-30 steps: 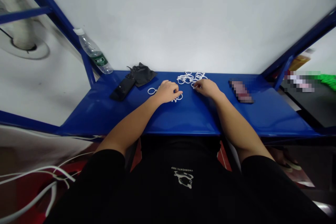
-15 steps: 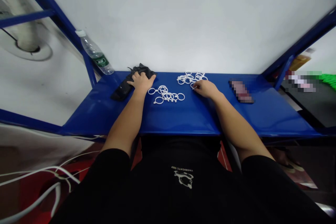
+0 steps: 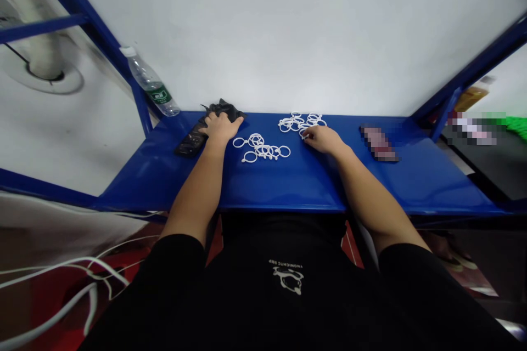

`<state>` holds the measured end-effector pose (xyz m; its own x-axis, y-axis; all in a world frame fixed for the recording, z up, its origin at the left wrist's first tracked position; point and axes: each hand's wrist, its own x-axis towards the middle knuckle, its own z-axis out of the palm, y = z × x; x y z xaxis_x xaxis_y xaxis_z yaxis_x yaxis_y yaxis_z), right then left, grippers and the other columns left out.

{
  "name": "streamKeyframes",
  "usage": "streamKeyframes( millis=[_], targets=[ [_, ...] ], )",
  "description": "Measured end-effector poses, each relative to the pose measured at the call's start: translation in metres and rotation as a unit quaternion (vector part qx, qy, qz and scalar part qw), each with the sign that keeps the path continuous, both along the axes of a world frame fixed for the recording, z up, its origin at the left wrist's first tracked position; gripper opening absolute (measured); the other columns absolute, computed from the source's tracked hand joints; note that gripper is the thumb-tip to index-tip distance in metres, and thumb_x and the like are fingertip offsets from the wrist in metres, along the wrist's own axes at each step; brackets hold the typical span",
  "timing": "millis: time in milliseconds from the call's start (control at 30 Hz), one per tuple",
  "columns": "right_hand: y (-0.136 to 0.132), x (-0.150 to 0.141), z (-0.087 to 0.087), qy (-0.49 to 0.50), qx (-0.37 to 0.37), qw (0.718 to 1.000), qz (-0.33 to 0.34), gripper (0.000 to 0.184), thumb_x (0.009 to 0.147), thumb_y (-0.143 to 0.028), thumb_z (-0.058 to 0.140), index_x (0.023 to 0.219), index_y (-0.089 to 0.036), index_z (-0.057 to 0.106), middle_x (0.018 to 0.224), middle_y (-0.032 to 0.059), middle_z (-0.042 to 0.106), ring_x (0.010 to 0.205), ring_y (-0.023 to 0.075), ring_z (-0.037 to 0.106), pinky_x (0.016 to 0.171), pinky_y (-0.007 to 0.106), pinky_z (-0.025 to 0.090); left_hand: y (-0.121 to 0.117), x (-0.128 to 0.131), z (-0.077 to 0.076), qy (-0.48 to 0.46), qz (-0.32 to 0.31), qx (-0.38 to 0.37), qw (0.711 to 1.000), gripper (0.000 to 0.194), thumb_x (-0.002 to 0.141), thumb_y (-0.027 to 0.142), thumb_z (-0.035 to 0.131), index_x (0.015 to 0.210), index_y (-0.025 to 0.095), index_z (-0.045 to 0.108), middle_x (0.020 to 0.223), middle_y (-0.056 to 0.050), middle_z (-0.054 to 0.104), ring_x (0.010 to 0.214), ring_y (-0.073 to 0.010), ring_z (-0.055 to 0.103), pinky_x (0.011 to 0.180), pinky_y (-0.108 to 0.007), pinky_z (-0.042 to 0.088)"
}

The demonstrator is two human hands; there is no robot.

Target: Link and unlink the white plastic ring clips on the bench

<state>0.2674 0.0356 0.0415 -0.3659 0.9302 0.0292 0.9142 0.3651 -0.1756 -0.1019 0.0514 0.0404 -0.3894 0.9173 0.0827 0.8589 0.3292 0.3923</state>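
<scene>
My left hand (image 3: 221, 126) rests with its fingers spread on a crumpled black plastic bag (image 3: 192, 140) at the left of the blue table. My right hand (image 3: 323, 137) has thumb and fingers closed on the near edge of a white ring (image 3: 304, 130). That ring lies at the edge of a loose pile of white rings (image 3: 285, 125) near the wall. Between my hands, closer to me, is a second cluster of white rings (image 3: 263, 150), several overlapping. Small knobs show on the rims of some rings.
A clear bottle with a green label (image 3: 159, 95) stands at the back left corner. A phone-like slab (image 3: 379, 143), blurred out, lies on the blue tabletop (image 3: 284, 186) at the right. Blue frame posts (image 3: 142, 109) flank the table; white cables (image 3: 88, 269) hang at lower left.
My left hand has shifted very slightly left on the black bag, whose near end looks more wrinkled. My right hand and the rings stay where they were.
</scene>
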Motion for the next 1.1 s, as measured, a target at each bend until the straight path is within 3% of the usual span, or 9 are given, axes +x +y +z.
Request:
streamKeyframes(
  millis=[133,367,633,767,867,967,1100],
  targets=[
    [0.000,-0.001,0.000,-0.007,0.001,1.000,0.000,0.036,0.097,-0.023,0.066,0.128,-0.023,0.084,0.119,0.0110,0.085,0.103,0.0286,0.076,0.086,0.038,0.055,-0.005,-0.001,0.006,0.014,-0.016,-0.045,0.999,0.092,0.092,0.084,0.056,0.159,0.022,0.061,0.175,-0.027,0.041,0.160,-0.0590,0.034,0.120,-0.092,0.031],
    [0.001,-0.001,-0.002,-0.009,0.000,1.000,0.001,0.037,0.098,-0.026,0.065,0.130,-0.024,0.083,0.117,0.0104,0.085,0.101,0.0274,0.075,0.085,0.037,0.055,-0.012,-0.012,0.015,0.008,-0.007,-0.108,0.994,0.110,0.087,0.094,0.054,0.170,0.021,0.050,0.183,-0.025,0.029,0.165,-0.0583,0.028,0.125,-0.087,0.032],
    [0.000,-0.001,-0.001,0.002,0.000,1.000,0.003,0.036,0.096,-0.025,0.066,0.128,-0.025,0.084,0.114,0.0109,0.085,0.099,0.0278,0.075,0.085,0.037,0.056,-0.007,-0.020,0.008,-0.012,-0.010,-0.096,0.995,0.112,0.082,0.095,0.063,0.163,0.018,0.056,0.178,-0.029,0.037,0.161,-0.0603,0.035,0.125,-0.084,0.037],
    [-0.001,-0.001,-0.001,0.003,0.010,1.000,-0.001,0.033,0.097,-0.026,0.065,0.124,-0.025,0.085,0.114,0.0101,0.085,0.099,0.0268,0.075,0.083,0.036,0.055,-0.011,-0.011,0.010,0.008,-0.010,-0.062,0.998,0.103,0.082,0.093,0.067,0.155,0.020,0.063,0.173,-0.030,0.044,0.160,-0.0627,0.035,0.123,-0.090,0.029],
    [-0.001,-0.002,-0.002,-0.007,0.015,1.000,-0.006,0.031,0.097,-0.024,0.065,0.120,-0.025,0.086,0.114,0.0098,0.085,0.099,0.0262,0.074,0.081,0.034,0.054,-0.020,0.013,0.009,0.055,-0.094,0.028,0.994,0.084,0.092,0.083,0.064,0.150,0.023,0.065,0.167,-0.026,0.053,0.160,-0.0588,0.034,0.126,-0.091,0.019],
    [-0.001,-0.004,-0.002,-0.009,0.012,1.000,-0.012,0.028,0.098,-0.025,0.064,0.117,-0.023,0.085,0.113,0.0112,0.084,0.099,0.0273,0.073,0.080,0.035,0.052,-0.032,0.047,0.003,0.061,-0.216,0.094,0.970,0.065,0.099,0.068,0.068,0.148,0.025,0.067,0.164,-0.020,0.057,0.159,-0.0495,0.039,0.134,-0.082,0.012],
    [-0.006,-0.010,0.001,0.036,0.041,0.998,0.006,0.023,0.101,-0.029,0.064,0.112,-0.021,0.083,0.112,0.0137,0.082,0.100,0.0283,0.072,0.084,0.037,0.052,-0.047,0.085,-0.009,0.035,-0.372,0.142,0.917,0.047,0.106,0.052,0.069,0.144,0.026,0.070,0.159,-0.014,0.065,0.152,-0.0382,0.052,0.138,-0.070,0.017]
  ],
)
